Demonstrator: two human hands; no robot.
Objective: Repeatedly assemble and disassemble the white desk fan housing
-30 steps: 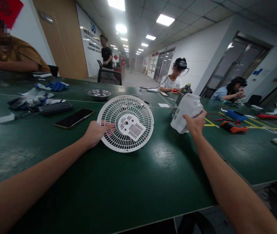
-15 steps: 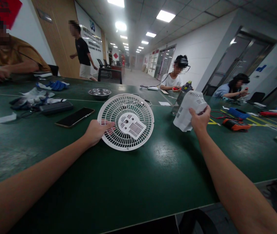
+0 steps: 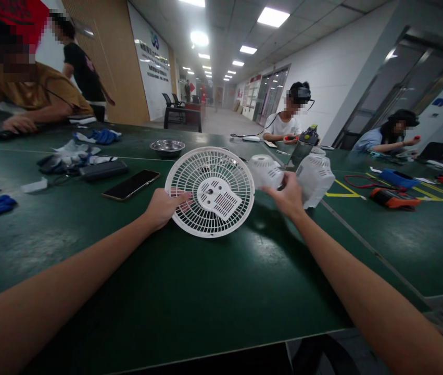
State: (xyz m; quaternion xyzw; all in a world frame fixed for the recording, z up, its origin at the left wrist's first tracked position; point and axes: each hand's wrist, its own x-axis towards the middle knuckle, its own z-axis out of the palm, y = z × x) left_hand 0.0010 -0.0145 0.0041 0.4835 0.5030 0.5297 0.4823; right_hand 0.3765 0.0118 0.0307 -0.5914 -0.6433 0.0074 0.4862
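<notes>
A round white fan grille [image 3: 210, 191] stands tilted on the green table [image 3: 205, 297], its slotted centre plate facing me. My left hand [image 3: 163, 208] grips the grille's left rim, fingers through the bars. My right hand [image 3: 288, 196] is closed on a white plastic fan body just right of the grille. The body shows a rounded vented housing [image 3: 266, 171] to the left of my hand and a larger vented part [image 3: 315, 179] to the right. The housing nearly touches the grille's right rim.
A black phone [image 3: 131, 185], a dark pouch [image 3: 104, 170], a steel bowl [image 3: 167, 147] and blue gloves [image 3: 103, 136] lie left and behind. An orange tool [image 3: 395, 199] and a blue case [image 3: 399, 178] lie right. Other people sit round the table; one walks at back left.
My right hand has carried the white fan body leftward and down until it is beside the grille. My left hand keeps its hold on the grille. The person in black has walked left.
</notes>
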